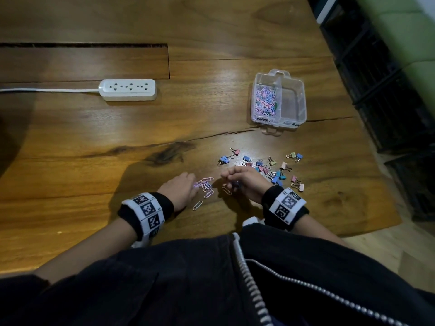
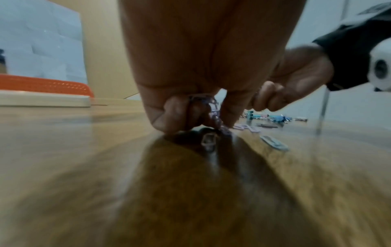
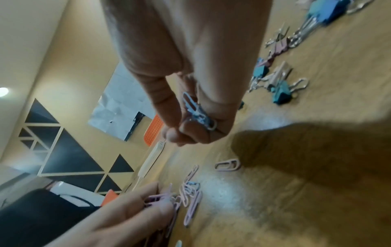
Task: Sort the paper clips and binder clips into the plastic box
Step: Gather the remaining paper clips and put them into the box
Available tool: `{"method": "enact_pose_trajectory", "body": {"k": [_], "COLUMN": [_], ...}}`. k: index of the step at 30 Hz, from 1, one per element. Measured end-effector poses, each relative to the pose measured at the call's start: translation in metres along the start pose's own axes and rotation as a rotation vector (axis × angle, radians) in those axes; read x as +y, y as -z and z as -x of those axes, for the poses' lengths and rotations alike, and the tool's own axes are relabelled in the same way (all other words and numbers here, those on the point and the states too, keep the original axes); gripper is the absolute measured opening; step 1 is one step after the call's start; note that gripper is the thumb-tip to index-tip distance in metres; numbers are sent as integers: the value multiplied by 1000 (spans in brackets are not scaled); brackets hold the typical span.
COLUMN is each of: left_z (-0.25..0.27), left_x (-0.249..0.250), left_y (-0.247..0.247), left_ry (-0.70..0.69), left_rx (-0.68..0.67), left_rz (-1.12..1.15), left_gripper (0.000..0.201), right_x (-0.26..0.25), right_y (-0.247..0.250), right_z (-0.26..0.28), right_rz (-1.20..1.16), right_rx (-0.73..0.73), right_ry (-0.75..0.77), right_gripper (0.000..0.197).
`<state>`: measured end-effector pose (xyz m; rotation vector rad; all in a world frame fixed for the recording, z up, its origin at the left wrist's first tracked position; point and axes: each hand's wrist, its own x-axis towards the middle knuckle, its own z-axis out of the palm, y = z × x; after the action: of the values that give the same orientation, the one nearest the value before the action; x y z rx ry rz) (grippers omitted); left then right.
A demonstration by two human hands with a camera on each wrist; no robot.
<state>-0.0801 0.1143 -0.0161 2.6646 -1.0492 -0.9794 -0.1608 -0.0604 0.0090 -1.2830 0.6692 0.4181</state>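
Observation:
A clear plastic box (image 1: pixel 299 90) with two compartments stands at the back right; its left compartment holds many paper clips (image 1: pixel 265 101), its right one looks bare. Several loose paper clips (image 1: pixel 207 184) lie between my hands. Coloured binder clips (image 1: pixel 273 164) are scattered just beyond and right of my right hand. My left hand (image 1: pixel 181 188) pinches a bunch of pink and purple paper clips (image 2: pixel 208 107) at the table surface. My right hand (image 1: pixel 244 180) hovers a little above the table and holds several blue and white paper clips (image 3: pixel 197 112) in its curled fingers.
A white power strip (image 1: pixel 128 89) with its cable lies at the back left. A long slot (image 1: pixel 84 45) is cut into the wooden table (image 1: pixel 94 142). The table's curved right edge (image 1: pixel 376 147) drops to dark furniture. An orange chair (image 2: pixel 42 84) stands beyond the table.

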Motion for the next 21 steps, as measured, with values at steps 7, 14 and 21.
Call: {"method": "enact_pose_trajectory", "body": {"k": [7,14,21], "left_z": [-4,-3,0], "left_x": [-5,-11,-15], "left_y": [18,22,27], "left_ry": [18,30,185], "left_rx": [-48,-177,-96], "left_rz": [757,1650,1135], "left_gripper": [16,17,23], "right_x": [18,32,22], "right_y": [-5,-11,-10], "right_z": [6,1,-3], "right_rz": [727,1167,1013], "right_rx": [142,146,118], "right_ry": [103,232,152], "right_gripper": [9,18,21]}}
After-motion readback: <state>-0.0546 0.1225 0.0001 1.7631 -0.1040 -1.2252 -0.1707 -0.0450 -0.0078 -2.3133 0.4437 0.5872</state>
